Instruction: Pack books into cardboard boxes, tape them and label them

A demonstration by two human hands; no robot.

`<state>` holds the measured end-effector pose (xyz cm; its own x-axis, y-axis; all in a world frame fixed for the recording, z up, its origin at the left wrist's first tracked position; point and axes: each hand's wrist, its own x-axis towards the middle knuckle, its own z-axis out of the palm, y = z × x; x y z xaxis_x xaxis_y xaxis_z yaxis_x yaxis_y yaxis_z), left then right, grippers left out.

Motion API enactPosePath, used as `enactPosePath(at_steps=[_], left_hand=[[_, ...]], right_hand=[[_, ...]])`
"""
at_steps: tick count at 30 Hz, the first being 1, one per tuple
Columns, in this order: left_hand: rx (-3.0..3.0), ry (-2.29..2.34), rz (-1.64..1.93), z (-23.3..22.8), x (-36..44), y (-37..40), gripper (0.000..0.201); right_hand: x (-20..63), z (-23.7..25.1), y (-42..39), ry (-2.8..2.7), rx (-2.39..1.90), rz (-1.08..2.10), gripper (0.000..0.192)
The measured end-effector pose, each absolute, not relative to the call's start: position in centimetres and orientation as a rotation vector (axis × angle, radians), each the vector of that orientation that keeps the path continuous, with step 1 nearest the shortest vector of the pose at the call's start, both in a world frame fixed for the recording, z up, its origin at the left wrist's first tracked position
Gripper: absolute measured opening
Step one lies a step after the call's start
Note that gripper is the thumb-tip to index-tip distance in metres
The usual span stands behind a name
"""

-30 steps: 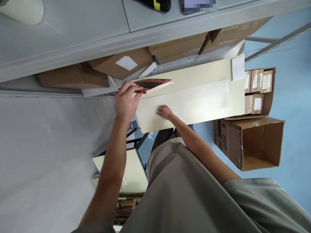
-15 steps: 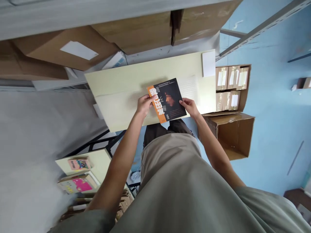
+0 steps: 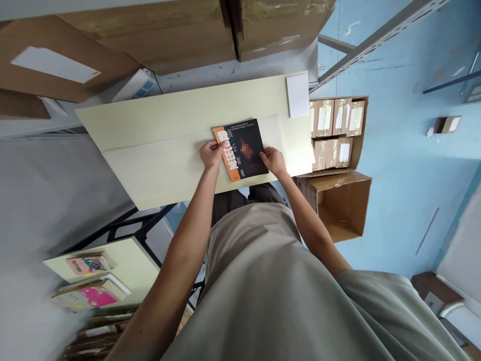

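Book (image 3: pixel 242 149), one, paperback, dark cover with an orange band along the spine side: lies face up and flat, or very nearly so, on the pale bench (image 3: pixel 150 145), near its front edge.

Left hand (image 3: pixel 211 154): my fingers closed on the book's orange edge, thumb on the cover.

Right hand (image 3: pixel 274 160): my fingers pinch the opposite lower corner.

Status, as I judge it: the book is brought to the bench and squared in front of me; letting go is not yet done, and whether it gets opened, wrapped or boxed I cannot tell.

Nearby stock: white pad (image 3: pixel 297 95) at the far right end of the bench; open carton of small wrapped packs (image 3: pixel 334 125) just beyond it; empty carton (image 3: pixel 338 203) on the floor below; more books (image 3: pixel 88 281) on a lower shelf to my left; brown cartons (image 3: pixel 180 35) above.
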<state>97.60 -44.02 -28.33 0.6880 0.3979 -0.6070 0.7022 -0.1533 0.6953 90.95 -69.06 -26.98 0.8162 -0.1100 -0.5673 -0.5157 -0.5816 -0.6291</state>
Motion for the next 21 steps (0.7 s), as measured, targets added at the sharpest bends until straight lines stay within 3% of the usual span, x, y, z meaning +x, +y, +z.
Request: enactPosePath(at_steps=[5, 10, 17, 21], left_hand=[[1.862, 0.798, -0.344, -28.8, 97.2, -44.0, 0.024], [2.013, 0.758, -0.364, -28.7, 95.1, -43.7, 0.047], [1.997, 0.767, -0.425, -28.1, 93.1, -43.9, 0.046], [1.966, 0.711, -0.377, -27.7, 91.8, -44.5, 0.08]], right_hand=[[90.7, -26.1, -73.0, 0.705, -2.346, 0.305, 0.037], [91.0, -25.1, -74.2, 0.788, -2.295, 0.455, 0.029], [90.1, -21.9, -69.0, 0.371, -2.373, 0.377, 0.023], [90.8, -22.8, -64.2, 0.237, -2.396, 0.564, 0.022]])
